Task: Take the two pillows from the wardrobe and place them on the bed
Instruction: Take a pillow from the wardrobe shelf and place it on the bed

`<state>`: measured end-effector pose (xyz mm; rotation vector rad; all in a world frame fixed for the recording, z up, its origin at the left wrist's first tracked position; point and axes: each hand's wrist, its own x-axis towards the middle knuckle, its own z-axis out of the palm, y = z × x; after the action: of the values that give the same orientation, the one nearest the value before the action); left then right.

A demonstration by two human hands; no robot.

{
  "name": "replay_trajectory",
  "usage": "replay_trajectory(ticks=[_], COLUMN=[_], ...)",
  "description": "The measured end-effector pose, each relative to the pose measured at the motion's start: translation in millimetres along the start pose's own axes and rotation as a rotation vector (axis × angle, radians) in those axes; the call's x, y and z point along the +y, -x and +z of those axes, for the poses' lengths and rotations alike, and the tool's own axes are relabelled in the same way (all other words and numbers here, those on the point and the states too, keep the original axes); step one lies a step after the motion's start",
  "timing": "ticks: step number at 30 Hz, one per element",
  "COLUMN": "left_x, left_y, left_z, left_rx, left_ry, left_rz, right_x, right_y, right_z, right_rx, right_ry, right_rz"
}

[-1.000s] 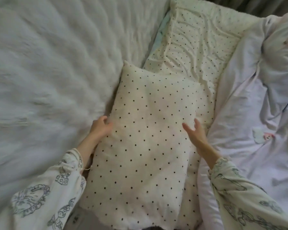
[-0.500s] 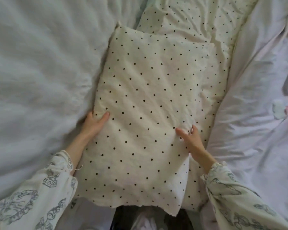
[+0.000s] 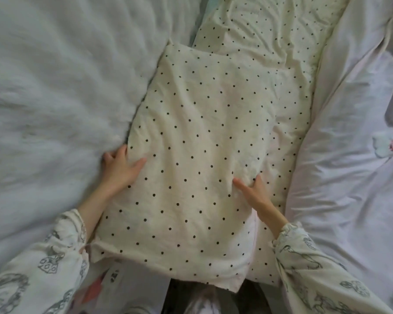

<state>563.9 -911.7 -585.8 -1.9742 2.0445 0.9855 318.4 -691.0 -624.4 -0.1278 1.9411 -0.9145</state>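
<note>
A cream pillow with black dots lies flat in the middle of the bed. My left hand grips its left edge, thumb on top and fingers tucked down the side. My right hand pinches its right edge, thumb pressed into the fabric. Under and beyond the pillow runs more cream dotted fabric; I cannot tell whether it is a second pillow or a sheet.
A fluffy white blanket fills the left side, pressed against the pillow. A crumpled pale lilac duvet with small printed figures covers the right. Dark floor and printed clothing show at the bottom edge.
My right hand, open beside the pillow a second ago, has closed on its edge. The view has tilted down and come closer, so the pillow looks larger and flatter on the bed.
</note>
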Motion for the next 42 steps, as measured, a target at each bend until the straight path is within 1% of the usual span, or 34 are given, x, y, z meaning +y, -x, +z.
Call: replay_trajectory(ticks=[2, 4, 7, 11, 13, 15, 17, 18, 19, 21, 25, 27, 28, 30, 31, 33, 34, 36, 38, 41, 42], left_x=[-17.4, -27.3, -22.3, -2.3, -1.0, -2.7, 4.4, 13.2, 24.2, 46.3, 71.1, 70.2, 65.9, 50.1, 39.6, 17.4, 7.4, -7.8, -15.7, -14.2, -11.3], left_y=[2.8, 3.1, -7.1, -16.4, -13.9, -11.0, -10.1, -9.2, -6.7, 5.0, 41.7, 47.8, 44.9, 32.3, 25.6, 15.3, 12.7, 8.7, 6.8, 2.7, 1.8], left_z=[9.4, 15.4, 17.0, 15.0, 19.3, 20.3, 11.9, 5.4, -1.1, -10.6, -28.4, -37.5, -39.6, -36.5, -32.3, -23.0, -19.7, -17.0, -17.7, -18.2, -19.2], left_rx=[-0.023, -0.018, -0.021, -0.067, -0.059, -0.069, -0.133, -0.155, -0.152, -0.080, 0.039, 0.114, 0.152, 0.203, 0.200, 0.140, 0.117, 0.114, 0.104, -0.006, -0.047], left_ry=[-0.032, 0.010, 0.128, 0.338, 0.319, 0.336, 0.424, 0.442, 0.432, 0.381, 0.359, 0.312, 0.290, 0.213, 0.159, 0.090, 0.071, 0.049, 0.061, 0.032, 0.029], left_rz=[-0.005, 0.026, 0.038, 0.036, 0.060, 0.024, -0.032, -0.021, 0.026, 0.131, 0.339, 0.394, 0.392, 0.333, 0.277, 0.163, 0.147, 0.178, 0.163, 0.104, 0.101], right_x=[5.1, 8.5, 10.6, 14.2, 17.1, 19.7, 17.9, 15.7, 13.9, 11.0, 7.0, 3.2, 1.4, -2.3, -2.4, -1.8, -2.0, -1.3, 4.5, 16.0, 17.5], right_y=[0.8, 2.3, -1.3, -6.8, -7.4, -9.1, -13.3, -15.2, -17.0, -17.8, -15.0, -11.8, -10.5, -8.5, -8.5, -9.9, -8.7, -5.3, 1.1, 12.8, 17.0], right_z=[1.9, 5.4, 8.5, 3.6, 1.9, 1.9, 0.5, -0.9, -2.5, -4.6, -1.0, 3.7, 6.6, 11.9, 13.8, 16.8, 17.6, 17.4, 15.8, 13.0, 13.7], right_rx=[-0.002, 0.020, 0.047, 0.001, -0.024, -0.042, -0.069, -0.083, -0.097, -0.098, -0.031, -0.008, -0.002, -0.008, -0.017, -0.038, -0.041, -0.032, -0.049, -0.166, -0.195], right_ry=[0.060, 0.052, 0.010, -0.020, -0.056, -0.116, -0.194, -0.236, -0.273, -0.344, -0.434, -0.462, -0.461, -0.401, -0.352, -0.249, -0.211, -0.172, -0.167, -0.179, -0.178], right_rz=[0.018, 0.019, 0.027, 0.059, 0.069, 0.116, 0.179, 0.217, 0.257, 0.285, 0.214, 0.176, 0.155, 0.109, 0.090, 0.061, 0.043, 0.021, 0.083, 0.262, 0.292])
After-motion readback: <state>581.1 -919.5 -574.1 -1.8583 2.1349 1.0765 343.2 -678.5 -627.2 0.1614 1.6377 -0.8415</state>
